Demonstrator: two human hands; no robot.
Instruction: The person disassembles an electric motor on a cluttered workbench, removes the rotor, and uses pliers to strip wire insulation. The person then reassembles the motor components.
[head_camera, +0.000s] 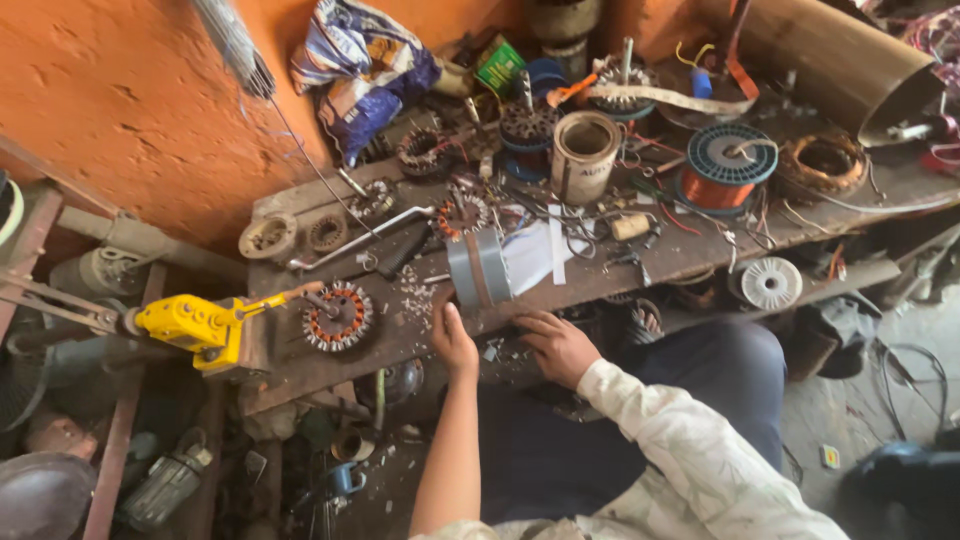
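Nearest the camera, the person's left hand (453, 340) reached up to the near edge of the desk (330, 360), its fingers held together and laid against the lower rim of a grey metal ring (478, 268) that stood on edge there; whether they closed around it or only touched could not be told. Just to the right, the right hand (556, 345) lay palm down on the desk's near edge, fingers loosely spread over small scraps, gripping nothing. The ring looked like stiff, fairly heavy sheet metal with thin, possibly sharp edges, and would likely be best taken by its outer wall with the fingers on both sides, since it could roll or tip. To the left, a wound stator (338, 316) with copper coils lay flat, near the yellow hand tool (195, 328) fixed at the desk's left end. Farther back lay white paper (530, 255), a long chrome wrench (360, 240), and a tin can (585, 155). Farther right stood a spool of copper wire (728, 165), with more stators and a crumpled bag (360, 60) against the orange wall (120, 100).
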